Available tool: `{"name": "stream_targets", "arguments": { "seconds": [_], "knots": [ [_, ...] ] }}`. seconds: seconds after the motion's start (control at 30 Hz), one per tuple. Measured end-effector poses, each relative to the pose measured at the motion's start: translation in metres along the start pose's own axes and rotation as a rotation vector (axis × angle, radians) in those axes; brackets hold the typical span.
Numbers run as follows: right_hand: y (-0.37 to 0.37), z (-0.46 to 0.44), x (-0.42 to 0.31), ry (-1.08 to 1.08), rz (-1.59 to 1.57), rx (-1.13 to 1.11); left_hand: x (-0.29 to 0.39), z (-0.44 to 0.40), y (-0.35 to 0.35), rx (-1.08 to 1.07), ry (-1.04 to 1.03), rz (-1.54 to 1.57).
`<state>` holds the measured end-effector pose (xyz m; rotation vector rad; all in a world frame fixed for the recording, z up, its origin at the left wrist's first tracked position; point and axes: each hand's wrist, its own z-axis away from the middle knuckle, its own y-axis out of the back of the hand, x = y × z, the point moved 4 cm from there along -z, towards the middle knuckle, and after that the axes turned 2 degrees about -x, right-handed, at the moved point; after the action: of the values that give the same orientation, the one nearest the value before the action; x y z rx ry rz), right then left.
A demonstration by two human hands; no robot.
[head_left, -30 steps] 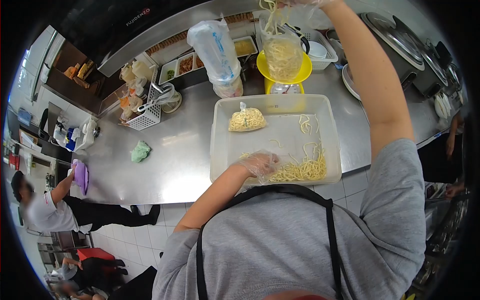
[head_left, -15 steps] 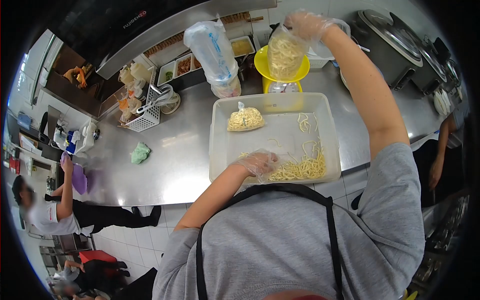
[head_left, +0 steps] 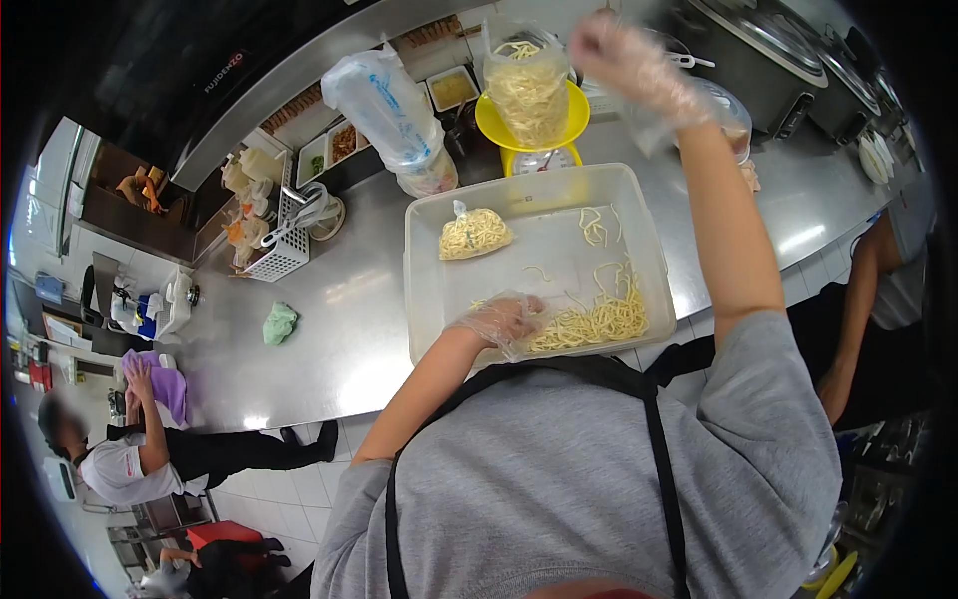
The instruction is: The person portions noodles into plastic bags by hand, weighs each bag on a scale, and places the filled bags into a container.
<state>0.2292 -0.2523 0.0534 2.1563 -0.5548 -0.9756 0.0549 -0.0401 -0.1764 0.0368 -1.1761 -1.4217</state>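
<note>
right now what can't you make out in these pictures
Scale: head view, reading too small.
Right hand: head view, motion blur hides whether the fingers hold anything.
Left hand: head view, its back hides the palm.
Tall bag: head view, cloudy plastic hides most contents.
Person at right: head view, head cut off by edge.

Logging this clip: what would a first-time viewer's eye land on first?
Probably the bright yellow scale beyond the tray, bearing an open bag of noodles. Beside it, the gloved right hand is raised and blurred. Nearer, the gloved left hand is in the tray, by the loose noodles.
</note>
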Motion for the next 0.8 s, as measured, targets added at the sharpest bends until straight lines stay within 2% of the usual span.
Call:
{"name": "stream_targets", "arguments": {
  "seconds": [0.07,0.1,0.13,0.17,0.23,0.27,0.3,0.33,0.37,0.4,0.43,0.47,0.53,0.57,0.6,0.63,0.67,0.73,0.77,0.8],
  "knots": [
    [-0.053,0.035,0.019,-0.194,0.156,-0.482,0.004,0.001,0.001,-0.006,0.020,0.012],
    [-0.085,0.054,0.026,0.081,0.331,-0.724,0.008,0.002,0.005,0.043,-0.006,0.047],
    [-0.134,0.074,0.060,0.092,0.461,-0.897,0.012,0.004,0.009,0.090,-0.031,0.081],
    [-0.152,0.090,0.069,0.011,0.473,-0.917,0.014,0.005,0.014,0.087,-0.032,0.077],
    [-0.178,0.124,0.070,-0.073,0.480,-0.943,0.016,0.012,0.029,0.291,-0.025,0.036],
    [-0.188,0.134,0.072,-0.172,0.464,-0.909,0.014,0.019,0.034,0.290,-0.024,0.039],
    [-0.192,0.141,0.070,-0.267,0.449,-0.875,0.006,0.030,0.042,0.351,0.061,-0.005],
    [-0.194,0.147,0.067,-0.261,0.449,-0.880,-0.002,0.041,0.049,0.413,0.146,-0.047],
    [-0.201,0.159,0.055,-0.095,0.242,-1.084,-0.007,0.049,0.052,0.411,0.153,-0.039],
    [-0.200,0.168,0.036,0.075,0.027,-1.272,-0.018,0.055,0.048,0.195,0.337,-0.052],
    [-0.191,0.169,0.028,0.077,0.027,-1.278,-0.025,0.061,0.043,-0.024,0.514,-0.066],
    [-0.169,0.161,0.005,0.049,-0.059,-1.267,-0.013,0.063,0.043,-0.025,0.515,-0.060],
    [-0.162,0.153,-0.009,0.017,-0.145,-1.261,0.014,0.064,0.035,-0.155,0.677,-0.153],
    [-0.164,0.142,0.000,-0.059,-0.053,-1.110,0.011,0.056,0.027,-0.158,0.676,-0.149],
    [-0.163,0.131,0.008,-0.132,0.037,-0.954,0.008,0.041,0.017,-0.109,0.502,-0.053],
    [-0.162,0.127,0.009,-0.131,0.036,-0.958,0.007,0.030,0.010,-0.060,0.330,0.045],
    [-0.158,0.123,0.006,-0.086,-0.089,-0.917,0.007,0.024,0.004,-0.062,0.335,0.054],
    [-0.155,0.117,0.003,-0.048,-0.224,-0.884,0.027,0.015,0.004,0.092,-0.206,0.505],
    [-0.150,0.110,0.004,-0.036,-0.199,-0.811,0.031,0.016,0.009,0.087,-0.204,0.510],
    [-0.146,0.106,0.005,-0.027,-0.172,-0.737,0.037,0.020,0.023,0.178,-0.194,0.557]
  ]
}}
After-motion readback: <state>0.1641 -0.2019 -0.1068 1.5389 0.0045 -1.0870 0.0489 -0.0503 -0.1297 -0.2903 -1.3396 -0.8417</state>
